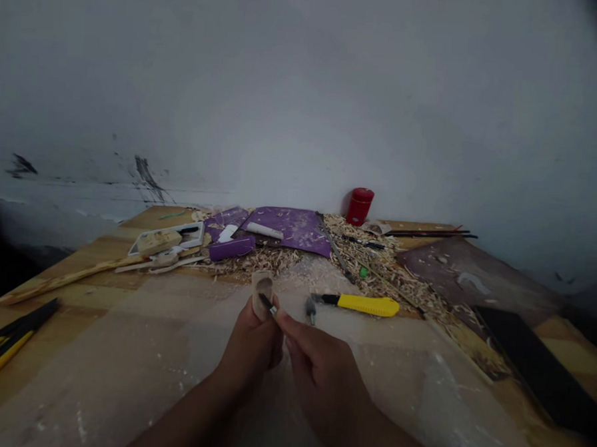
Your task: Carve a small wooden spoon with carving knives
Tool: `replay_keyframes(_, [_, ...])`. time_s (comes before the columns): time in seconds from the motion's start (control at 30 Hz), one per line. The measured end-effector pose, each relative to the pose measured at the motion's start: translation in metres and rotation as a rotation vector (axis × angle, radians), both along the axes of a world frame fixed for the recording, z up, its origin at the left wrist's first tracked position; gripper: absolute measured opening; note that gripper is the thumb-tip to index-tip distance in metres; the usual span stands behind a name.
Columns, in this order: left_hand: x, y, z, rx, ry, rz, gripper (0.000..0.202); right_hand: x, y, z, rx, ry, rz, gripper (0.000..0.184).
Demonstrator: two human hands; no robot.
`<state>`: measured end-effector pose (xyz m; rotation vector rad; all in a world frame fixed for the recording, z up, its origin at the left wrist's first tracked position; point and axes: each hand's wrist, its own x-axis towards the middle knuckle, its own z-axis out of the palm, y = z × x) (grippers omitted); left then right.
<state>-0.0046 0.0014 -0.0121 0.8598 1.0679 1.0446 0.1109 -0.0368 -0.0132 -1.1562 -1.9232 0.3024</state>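
Note:
My left hand [252, 344] is closed around a pale piece of wood [261, 281] with a rounded hollow in its upper end, much like a spoon bowl. The rest of that piece is hidden in my fingers. In my right hand [325, 372], fingers wrapped, is a slim carving tool [267, 304]. Its dark tip lies at the hollow, and its handle is mostly covered by my hand. Both hands are close together over the near middle of the table. Just beyond my right hand lie a yellow utility knife [369, 305] and a small grey metal piece [310, 310].
Wood shavings [276, 261] spread along the back around purple sheets [298, 230]. A red can [360, 207] stands by the wall. At left are a white tray [196, 234], a long stick [75, 277] and a yellow-black tool [12, 345]; a flat black slab [536, 366] lies right.

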Motion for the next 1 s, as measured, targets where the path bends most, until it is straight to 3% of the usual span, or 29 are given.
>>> replay_keyframes(0.17, [0.001,-0.002,0.003,-0.046,-0.068,-0.011,0.023,0.000,0.000,-0.006,0.202,-0.352,-0.107,0.043])
replay_keyframes(0.47, [0.013,-0.007,0.014,-0.071,-0.075,0.063,0.028,0.004,0.004,0.005,-0.067,-0.042,-0.017,0.040])
replay_keyframes(0.6, [0.007,-0.001,0.010,0.007,-0.010,0.038,0.018,0.018,0.000,0.013,-0.109,-0.088,-0.015,0.040])
replay_keyframes(0.77, [0.000,0.004,0.006,0.085,0.031,0.046,0.018,0.023,-0.005,0.018,0.007,-0.362,-0.017,0.045])
replay_keyframes(1.0, [0.003,-0.003,0.000,0.053,0.125,0.088,0.018,0.017,-0.006,0.014,0.172,-0.487,-0.043,0.045])
